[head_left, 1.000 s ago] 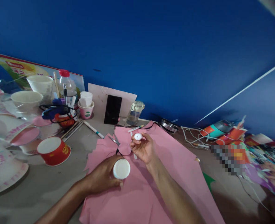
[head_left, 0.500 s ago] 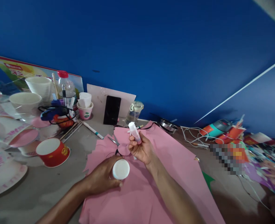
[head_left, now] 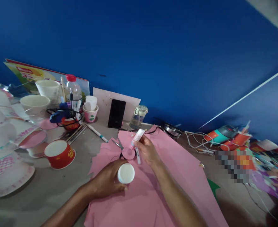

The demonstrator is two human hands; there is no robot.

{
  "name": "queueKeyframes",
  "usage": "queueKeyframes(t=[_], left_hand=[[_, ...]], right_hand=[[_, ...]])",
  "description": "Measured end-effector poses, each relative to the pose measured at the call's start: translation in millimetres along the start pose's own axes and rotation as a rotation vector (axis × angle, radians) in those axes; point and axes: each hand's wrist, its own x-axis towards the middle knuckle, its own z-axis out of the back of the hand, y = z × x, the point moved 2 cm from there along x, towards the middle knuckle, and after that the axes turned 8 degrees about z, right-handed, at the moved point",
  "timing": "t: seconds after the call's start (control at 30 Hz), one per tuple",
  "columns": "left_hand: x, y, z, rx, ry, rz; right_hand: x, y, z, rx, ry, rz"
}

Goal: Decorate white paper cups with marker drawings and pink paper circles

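Above the pink paper (head_left: 176,176), both hands are occupied. The left hand (head_left: 105,181) is curved around the side of a white cup (head_left: 126,174), with the thumb and fingers open only as wide as the cup needs. The right hand (head_left: 148,152) is nearly closed, and it pinches a small white tube (head_left: 139,135) between thumb and fingers, over the far part of the paper. I cannot tell if the tube is open at its end.

About the progress, I can judge only a little. Some cutting seems done, because the left edge of the paper is jagged, and a round pink piece (head_left: 128,154) lies apart on it. The tube and the cup are both in hand but do not touch, and no piece is seen fixed on the cup (its far side is hidden, so I am not sure). How much is left, the view does not show.

As for the places, the cup is over the near left part of the paper, inside the left hand's grip. The round piece is on the paper, between the cup and the tube, just beside the scissors (head_left: 117,144). A red bowl (head_left: 60,154) stands to the left of the paper.
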Motion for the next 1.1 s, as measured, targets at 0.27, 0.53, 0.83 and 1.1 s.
queueKeyframes(t=[0.27,0.53,0.83,1.1], left_hand=[[-1,3,-0.6,-0.022,-0.006,-0.012],[-2,-6,1.8,-0.027,0.002,0.011],[-3,-1,1.3,-0.037,0.007,0.005],[-2,0,0.4,-0.039,-0.007,-0.008]], right_hand=[[61,-9,-2,-0.489,-0.144,0.159],[102,-38,-20,-0.794,-0.225,0.231],[96,-47,-34,-0.999,-0.160,0.223],[102,-48,-39,-1.072,-0.104,0.132]])
